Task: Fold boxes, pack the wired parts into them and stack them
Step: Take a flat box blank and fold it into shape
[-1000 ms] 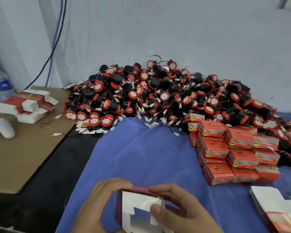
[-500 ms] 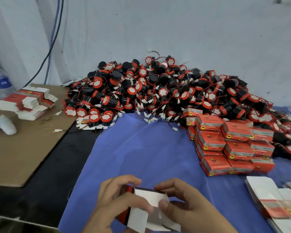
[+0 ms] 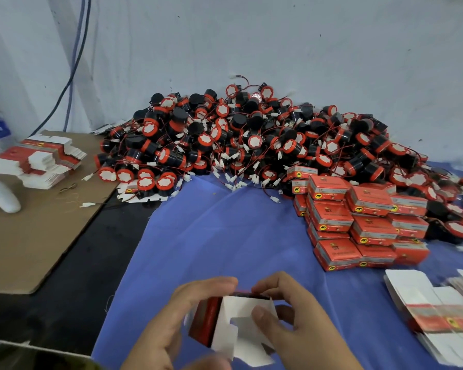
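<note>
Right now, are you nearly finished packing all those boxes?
Not nearly. Done: a stack of closed red boxes sits on the blue cloth. In hand: the left hand and right hand hold one half-folded box, its flaps open. Left: a big pile of wired parts and flat boxes waiting.

- One camera, worn on the person's head, looks forward and down over the blue cloth (image 3: 225, 236) toward the white wall (image 3: 278, 49).
- The left hand (image 3: 171, 324) and right hand (image 3: 300, 324) sit nearest, low in view; the heap of wired parts (image 3: 251, 140) lies farther back.
</note>
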{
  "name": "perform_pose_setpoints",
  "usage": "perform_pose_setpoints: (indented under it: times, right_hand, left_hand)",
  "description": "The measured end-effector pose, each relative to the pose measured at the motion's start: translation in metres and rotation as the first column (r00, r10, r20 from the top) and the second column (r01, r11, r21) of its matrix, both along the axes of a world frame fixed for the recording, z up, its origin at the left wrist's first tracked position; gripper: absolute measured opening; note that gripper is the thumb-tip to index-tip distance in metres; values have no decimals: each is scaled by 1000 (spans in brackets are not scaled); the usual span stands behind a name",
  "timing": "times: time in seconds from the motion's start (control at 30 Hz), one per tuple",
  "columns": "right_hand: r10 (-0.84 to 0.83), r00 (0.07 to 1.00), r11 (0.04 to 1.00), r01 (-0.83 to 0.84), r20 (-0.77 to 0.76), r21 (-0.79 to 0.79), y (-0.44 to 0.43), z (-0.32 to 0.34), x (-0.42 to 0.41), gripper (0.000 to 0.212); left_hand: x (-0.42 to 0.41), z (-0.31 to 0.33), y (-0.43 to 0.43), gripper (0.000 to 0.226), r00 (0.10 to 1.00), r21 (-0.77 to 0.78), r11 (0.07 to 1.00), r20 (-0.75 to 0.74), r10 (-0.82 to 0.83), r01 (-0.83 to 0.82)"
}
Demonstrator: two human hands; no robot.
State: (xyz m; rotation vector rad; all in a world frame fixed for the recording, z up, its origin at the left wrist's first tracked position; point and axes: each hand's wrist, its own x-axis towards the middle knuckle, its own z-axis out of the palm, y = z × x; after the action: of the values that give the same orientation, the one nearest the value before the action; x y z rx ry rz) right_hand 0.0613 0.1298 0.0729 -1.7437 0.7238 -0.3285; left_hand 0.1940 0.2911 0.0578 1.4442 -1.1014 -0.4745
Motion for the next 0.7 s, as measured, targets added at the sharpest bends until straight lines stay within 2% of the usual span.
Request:
perform_pose_setpoints:
  times: [0.13, 0.2, 0.3, 0.37, 0.4, 0.47, 0.57, 0.7]
  right_hand:
    - [1, 999, 999, 1, 36, -51, 9, 1, -1, 27]
    - [0, 999, 998, 3, 52, -69, 13, -1, -1, 26]
    - [49, 993, 995, -58, 108, 82, 17, 2, -6, 19]
    - [79, 978, 953, -131, 194, 271, 14, 3, -14, 39]
    - [93, 966, 922, -174, 240, 345, 13, 6, -17, 40]
    - [122, 952, 924, -212, 281, 317, 10, 8, -19, 36]
    - [91, 963, 978, -135, 255, 161, 10, 2, -12, 39]
    - [2, 949, 995, -32, 316, 90, 18, -8, -6, 38]
  left_hand:
    - [1, -5, -6, 59, 990, -5, 994, -88, 112, -113]
    - [-1, -8, -8, 53, 977, -14, 986, -140, 161, -165]
    - [-2, -9, -10, 35, 946, -29, 967, -215, 243, -254]
    - [1, -13, -7, 36, 927, -6, 968, -290, 237, -250]
    - [2, -12, -6, 37, 910, -4, 971, -348, 225, -241]
    - [2, -12, -4, 38, 893, -22, 973, -402, 201, -229]
    - [-6, -9, -6, 25, 935, -74, 957, -249, 253, -279]
    - [-16, -3, -10, 27, 967, -151, 955, -9, 255, -254]
